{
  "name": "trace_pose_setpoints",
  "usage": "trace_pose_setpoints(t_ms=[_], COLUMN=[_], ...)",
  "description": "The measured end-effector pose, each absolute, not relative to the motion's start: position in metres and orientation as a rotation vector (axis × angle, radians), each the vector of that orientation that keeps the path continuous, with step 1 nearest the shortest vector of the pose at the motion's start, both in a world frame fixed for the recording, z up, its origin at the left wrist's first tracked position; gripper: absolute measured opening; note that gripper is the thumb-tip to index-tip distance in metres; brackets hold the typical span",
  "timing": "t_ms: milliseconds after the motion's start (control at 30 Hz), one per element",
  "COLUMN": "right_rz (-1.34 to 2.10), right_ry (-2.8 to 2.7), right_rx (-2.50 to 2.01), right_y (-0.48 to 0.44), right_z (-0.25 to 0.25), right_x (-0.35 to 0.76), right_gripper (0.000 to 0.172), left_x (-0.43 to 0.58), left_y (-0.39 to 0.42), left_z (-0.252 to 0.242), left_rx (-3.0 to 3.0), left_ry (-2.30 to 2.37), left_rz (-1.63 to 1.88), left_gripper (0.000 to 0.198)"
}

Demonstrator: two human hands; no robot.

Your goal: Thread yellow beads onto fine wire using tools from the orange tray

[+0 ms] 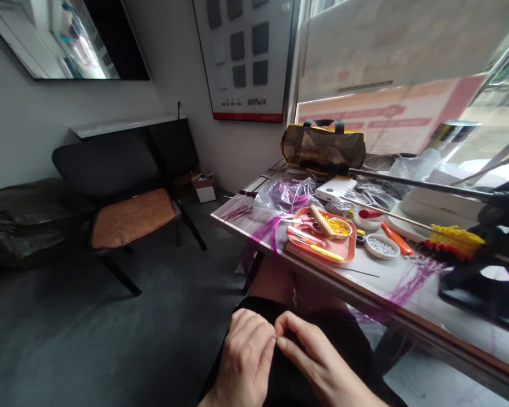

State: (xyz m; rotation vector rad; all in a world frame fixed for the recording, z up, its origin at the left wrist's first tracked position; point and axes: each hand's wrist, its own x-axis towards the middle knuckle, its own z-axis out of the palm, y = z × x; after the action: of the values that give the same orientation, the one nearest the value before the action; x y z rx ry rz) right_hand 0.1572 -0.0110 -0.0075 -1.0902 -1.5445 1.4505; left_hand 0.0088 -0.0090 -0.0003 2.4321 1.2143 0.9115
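My left hand (246, 356) is curled with its fingers closed, low over my lap. My right hand (307, 347) meets it, thumb and forefinger pinched at a tiny dark spot too small to name. Both sets of fingertips touch or nearly touch there, above my black shorts (263, 308). Up and to the right, nearest to the hands, an orange tray (343, 251) rests at the table's edge. On it lie a yellow pen-like tool (326, 252), a wooden stick (321, 221) and a small dish of yellow and orange bits (339, 227).
On the table (365, 291) are purple strands (274, 229), a white dish of pale beads (382, 246), an orange-handled tool (397, 238) and a yellow bundle (458, 242). A mesh bag (322, 144) stands behind. A chair (133, 217) with a brown seat stands at left.
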Motion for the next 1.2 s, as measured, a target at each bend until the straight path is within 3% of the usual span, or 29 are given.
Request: trace_pose_setpoints(t_ms=[200, 300, 367, 467, 600, 800, 1033, 1200], right_rz=[2.166, 2.221, 1.992, 1.323, 0.615, 0.329, 0.484, 1.223], right_ry=[-1.039, -0.983, -1.165, -1.657, -2.050, -2.206, -2.201, -1.748], right_rx=[-0.979, -0.954, -1.021, -1.074, -0.899, -0.821, -0.846, -1.092], right_y=[-0.001, 0.000, -0.002, -0.006, -0.008, -0.008, -0.008, -0.008], right_z=[-0.006, -0.011, -0.012, -0.012, -0.015, -0.016, -0.021, -0.010], right_x=[0.161, 0.161, 0.160, 0.159, 0.159, 0.165, 0.163, 0.160], right_gripper=[0.005, 0.007, 0.009, 0.006, 0.021, 0.022, 0.018, 0.013], left_x=[0.003, 0.004, 0.006, 0.010, 0.014, 0.018, 0.018, 0.012], left_y=[-0.009, -0.009, -0.009, -0.010, -0.011, -0.012, -0.012, -0.012], left_z=[-0.013, -0.014, -0.013, -0.013, -0.017, -0.023, -0.016, -0.005], left_rx=[2.773, 2.602, 2.209, 1.450, 0.898, 0.555, 0.797, 2.008], left_ry=[1.003, 1.006, 1.156, 1.244, 1.056, 0.893, 1.011, 1.243], left_rz=[1.106, 1.110, 1.005, 0.876, 0.877, 0.910, 0.870, 1.007], left_gripper=[0.023, 0.023, 0.022, 0.026, 0.029, 0.031, 0.032, 0.023])
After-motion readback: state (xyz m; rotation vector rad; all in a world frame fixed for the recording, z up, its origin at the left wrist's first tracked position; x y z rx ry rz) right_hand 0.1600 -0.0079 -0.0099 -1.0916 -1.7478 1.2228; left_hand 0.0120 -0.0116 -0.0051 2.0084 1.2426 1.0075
